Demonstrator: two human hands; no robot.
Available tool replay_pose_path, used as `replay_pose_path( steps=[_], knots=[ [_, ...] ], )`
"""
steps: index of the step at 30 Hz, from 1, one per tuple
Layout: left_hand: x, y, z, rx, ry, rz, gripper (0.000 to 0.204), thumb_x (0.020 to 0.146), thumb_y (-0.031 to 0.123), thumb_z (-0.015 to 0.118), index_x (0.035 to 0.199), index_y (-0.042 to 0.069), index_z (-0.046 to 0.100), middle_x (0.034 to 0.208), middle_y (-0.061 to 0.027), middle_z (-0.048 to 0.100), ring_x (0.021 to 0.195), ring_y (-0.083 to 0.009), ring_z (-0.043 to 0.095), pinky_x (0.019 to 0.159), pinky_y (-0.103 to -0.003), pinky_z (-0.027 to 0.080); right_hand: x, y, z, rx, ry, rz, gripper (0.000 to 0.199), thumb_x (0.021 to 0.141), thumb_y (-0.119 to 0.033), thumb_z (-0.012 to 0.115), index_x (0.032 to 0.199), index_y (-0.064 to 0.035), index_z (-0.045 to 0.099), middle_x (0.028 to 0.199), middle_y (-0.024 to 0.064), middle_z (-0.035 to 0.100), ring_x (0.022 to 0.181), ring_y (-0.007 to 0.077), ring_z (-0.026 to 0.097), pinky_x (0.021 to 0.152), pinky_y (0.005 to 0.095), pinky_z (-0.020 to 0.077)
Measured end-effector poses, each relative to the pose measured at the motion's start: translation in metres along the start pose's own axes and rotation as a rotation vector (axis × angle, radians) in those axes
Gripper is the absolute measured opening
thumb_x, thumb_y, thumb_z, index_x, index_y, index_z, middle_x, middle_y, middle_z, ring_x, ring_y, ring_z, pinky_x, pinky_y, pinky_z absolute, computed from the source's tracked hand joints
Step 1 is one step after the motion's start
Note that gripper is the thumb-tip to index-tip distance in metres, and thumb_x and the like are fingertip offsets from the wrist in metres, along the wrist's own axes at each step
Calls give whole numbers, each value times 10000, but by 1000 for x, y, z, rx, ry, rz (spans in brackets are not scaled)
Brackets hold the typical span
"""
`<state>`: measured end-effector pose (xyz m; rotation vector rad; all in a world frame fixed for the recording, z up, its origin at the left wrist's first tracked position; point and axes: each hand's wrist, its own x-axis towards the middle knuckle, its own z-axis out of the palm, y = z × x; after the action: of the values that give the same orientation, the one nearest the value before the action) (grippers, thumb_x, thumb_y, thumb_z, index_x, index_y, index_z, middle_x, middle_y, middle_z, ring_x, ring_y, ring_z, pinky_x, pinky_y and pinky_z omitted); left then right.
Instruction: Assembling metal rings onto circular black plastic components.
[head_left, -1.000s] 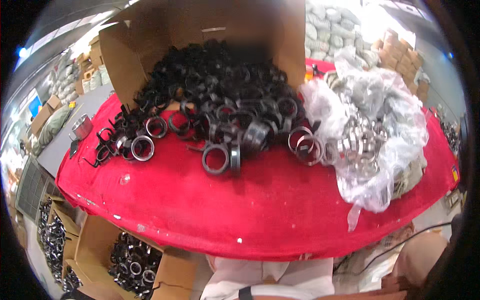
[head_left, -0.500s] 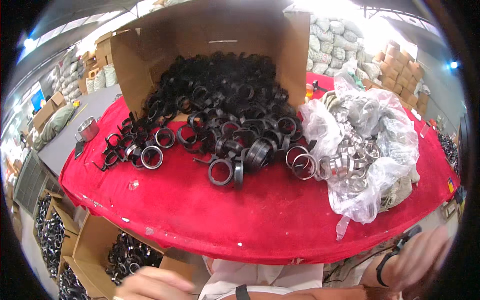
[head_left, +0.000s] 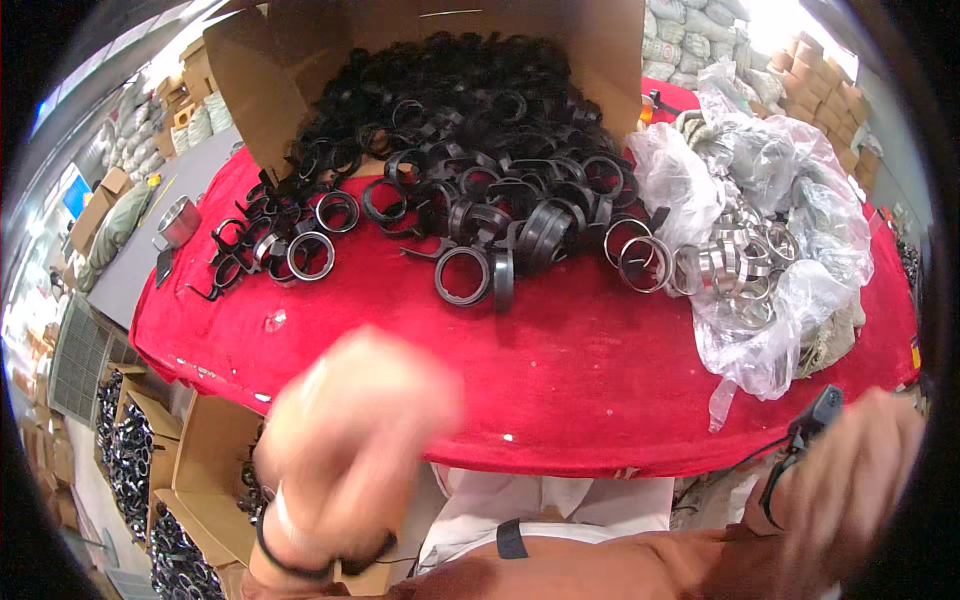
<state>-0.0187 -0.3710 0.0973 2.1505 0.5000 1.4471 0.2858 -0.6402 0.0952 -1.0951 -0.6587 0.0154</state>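
Both hands blurred at frame bottom, left hand [head_left: 345, 440] and right hand [head_left: 850, 480]; grip state could not be told. Black plastic rings [head_left: 470, 190] heaped on red-covered bench [head_left: 560, 370] at upper centre.

Both hands have risen into view: the blurred left hand [head_left: 350, 450] now covers the near edge of the red cloth-covered worktop [head_left: 560, 360], the right hand [head_left: 850, 480] beside it.

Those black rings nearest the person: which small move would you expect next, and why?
Probably a reach forward with the left hand to the black ring at the pile's near edge. Both hands look blurred and seem empty; the right hand is low, off the red table.
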Motion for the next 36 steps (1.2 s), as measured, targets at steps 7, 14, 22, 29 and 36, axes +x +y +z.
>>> replay_pose_path(
  steps=[7, 14, 22, 29, 36],
  knots=[
    [38, -182, 52, 576, -425, 84, 285, 789, 74, 608, 1063, 5, 568, 1075, -182, 572, 988, -343, 561, 833, -394, 474, 31, 61, 134, 89, -652, 445, 134, 859, -69, 558, 919, 46, 590, 725, 143, 637, 519, 142, 586, 439, 235, 466],
    [57, -196, 66, 734, -639, 67, 149, 772, 49, 547, 919, 27, 525, 933, -200, 512, 887, -369, 552, 732, -440, 489, 76, 126, 86, -274, -499, 432, 187, 855, -162, 626, 928, 10, 628, 719, 57, 638, 558, 93, 581, 483, 213, 455],
    [77, -166, 54, 763, -468, -38, 158, 815, 103, 490, 915, -17, 506, 849, -211, 536, 753, -384, 538, 756, -433, 449, 96, 218, 114, -1083, -546, -1, 347, 773, -309, 649, 939, -5, 664, 803, 204, 657, 759, 279, 659, 727, 357, 512],
    [86, -151, 38, -307, -123, -1156, 288, 894, 336, 465, 824, 75, 563, 543, 15, 439, 424, -101, 427, 404, -247, 400, 117, 207, 128, -906, -545, 281, 249, 790, -135, 553, 895, 69, 649, 590, 117, 632, 472, 137, 609, 423, 262, 492],
    [74, -114, 79, -103, -132, -995, 298, 908, 364, 484, 904, 90, 602, 761, -25, 558, 574, -137, 514, 437, -297, 469, 99, 173, 128, -926, -646, 422, 228, 776, -93, 488, 759, 74, 643, 577, 146, 634, 490, 178, 639, 476, 302, 534]
  ],
)
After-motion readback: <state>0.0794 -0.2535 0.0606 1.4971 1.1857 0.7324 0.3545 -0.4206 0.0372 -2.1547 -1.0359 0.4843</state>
